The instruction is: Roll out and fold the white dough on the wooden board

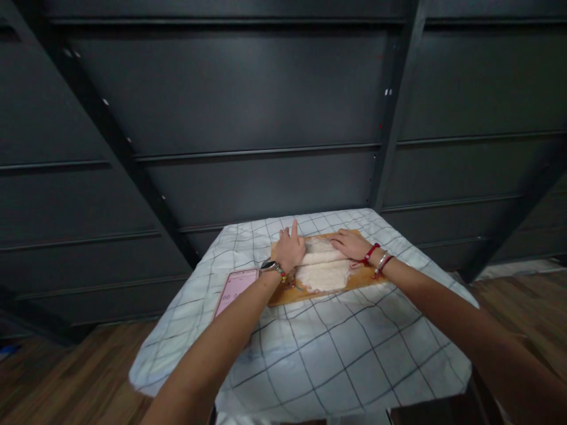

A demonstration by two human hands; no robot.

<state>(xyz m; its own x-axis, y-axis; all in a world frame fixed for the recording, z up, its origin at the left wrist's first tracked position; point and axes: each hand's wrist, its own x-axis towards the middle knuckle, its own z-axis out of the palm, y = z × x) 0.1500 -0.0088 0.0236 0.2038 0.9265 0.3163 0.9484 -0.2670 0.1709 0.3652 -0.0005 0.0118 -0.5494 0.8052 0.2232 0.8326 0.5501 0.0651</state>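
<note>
A sheet of pale dough (322,277) lies on a wooden board (305,297), both dusted white. Across it runs a whitish roll (325,257); whether this is rolled-up dough or a floured rolling pin I cannot tell. My left hand (290,248) rests at the roll's left end, fingers stretched forward and apart, a watch and beaded bracelet on the wrist. Over the right end lies my right hand (351,244), palm down with its fingers extended across the roll. Red and silver bracelets circle that wrist. Both palms hide the roll's ends.
Left of the board, a phone (234,290) with a pink screen showing digits lies on the table, partly behind my left forearm. A white checked cloth (345,348) covers the table. Dark metal panels (266,100) rise behind its far edge. Wooden flooring (527,313) shows at both sides.
</note>
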